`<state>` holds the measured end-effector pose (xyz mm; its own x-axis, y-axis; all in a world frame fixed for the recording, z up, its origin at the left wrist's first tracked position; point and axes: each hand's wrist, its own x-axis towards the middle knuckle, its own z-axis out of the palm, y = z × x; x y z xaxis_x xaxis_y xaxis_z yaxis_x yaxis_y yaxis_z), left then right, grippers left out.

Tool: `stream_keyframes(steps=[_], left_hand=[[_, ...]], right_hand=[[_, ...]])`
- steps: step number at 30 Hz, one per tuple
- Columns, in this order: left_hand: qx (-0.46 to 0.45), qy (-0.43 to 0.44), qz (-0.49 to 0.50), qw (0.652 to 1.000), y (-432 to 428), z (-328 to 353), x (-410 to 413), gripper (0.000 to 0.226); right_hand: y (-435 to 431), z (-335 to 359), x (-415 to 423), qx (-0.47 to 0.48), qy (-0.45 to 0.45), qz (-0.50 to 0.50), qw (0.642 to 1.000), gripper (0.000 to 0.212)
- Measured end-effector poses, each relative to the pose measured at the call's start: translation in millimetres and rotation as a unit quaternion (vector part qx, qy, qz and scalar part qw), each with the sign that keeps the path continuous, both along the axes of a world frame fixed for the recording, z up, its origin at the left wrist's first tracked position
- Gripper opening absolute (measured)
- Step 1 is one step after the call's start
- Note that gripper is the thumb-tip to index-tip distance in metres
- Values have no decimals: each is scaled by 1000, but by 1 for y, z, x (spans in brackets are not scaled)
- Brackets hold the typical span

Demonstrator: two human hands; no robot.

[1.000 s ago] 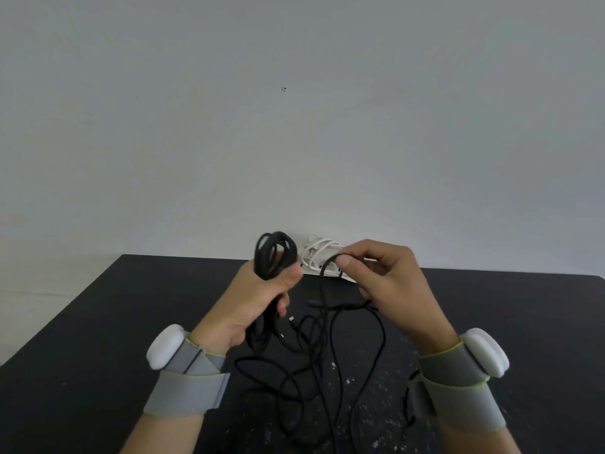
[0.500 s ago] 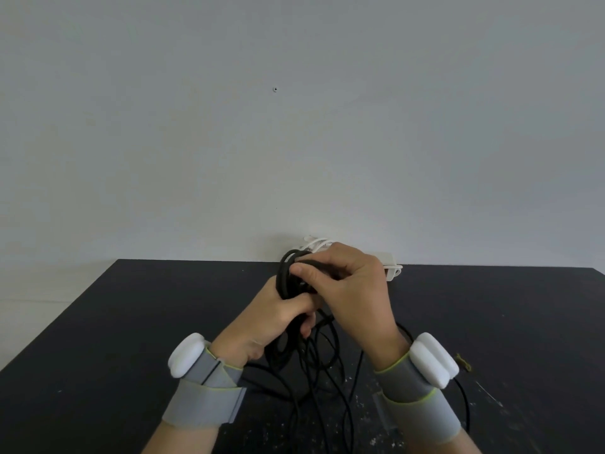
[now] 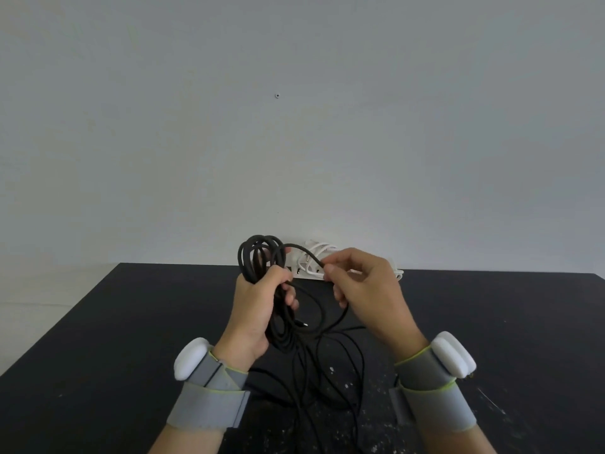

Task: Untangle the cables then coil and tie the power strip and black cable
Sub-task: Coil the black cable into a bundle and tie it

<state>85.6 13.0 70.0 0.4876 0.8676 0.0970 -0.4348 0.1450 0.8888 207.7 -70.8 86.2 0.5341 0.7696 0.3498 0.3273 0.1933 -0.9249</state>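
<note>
Though perhaps dusty, black table (image 3: 131, 322), wall (image 3: 294, 142).

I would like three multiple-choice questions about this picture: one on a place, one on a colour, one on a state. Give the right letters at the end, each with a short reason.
1. Where is the white power strip?
A. On the floor.
B. At the far edge of the table.
C. On a shelf.

2. What colour is the cable coiled in the left hand?
A. Black.
B. White.
C. Red.

3. What is the right hand doing?
A. Lying flat with straight fingers.
B. Holding a pair of scissors.
C. Pinching a strand of the cable.

Answers:
1 B: the strip lies behind both hands at the table's far edge.
2 A: the loops above the fist are black.
3 C: thumb and forefinger close on the strand.
</note>
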Motion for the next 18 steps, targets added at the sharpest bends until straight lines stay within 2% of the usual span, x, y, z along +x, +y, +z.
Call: stream_keyframes(steps=[4, 7, 11, 15, 18], left_hand=[[26, 16, -25, 999, -5, -5, 4, 10], [15, 5, -24, 1000, -7, -8, 6, 20], [-11, -20, 44, 999, 0, -2, 5, 24], [-43, -76, 97, 991, 11, 5, -3, 23], [-59, -92, 112, 988, 18, 6, -9, 22]], right_hand=[[9, -6, -28, 41, -13, -26, 999, 21], [13, -11, -41, 68, 11, -33, 997, 24], [15, -13, -34, 24, -64, -41, 997, 28], [10, -10, -17, -56, -63, 80, 993, 26], [6, -9, -12, -74, -76, 158, 982, 25]])
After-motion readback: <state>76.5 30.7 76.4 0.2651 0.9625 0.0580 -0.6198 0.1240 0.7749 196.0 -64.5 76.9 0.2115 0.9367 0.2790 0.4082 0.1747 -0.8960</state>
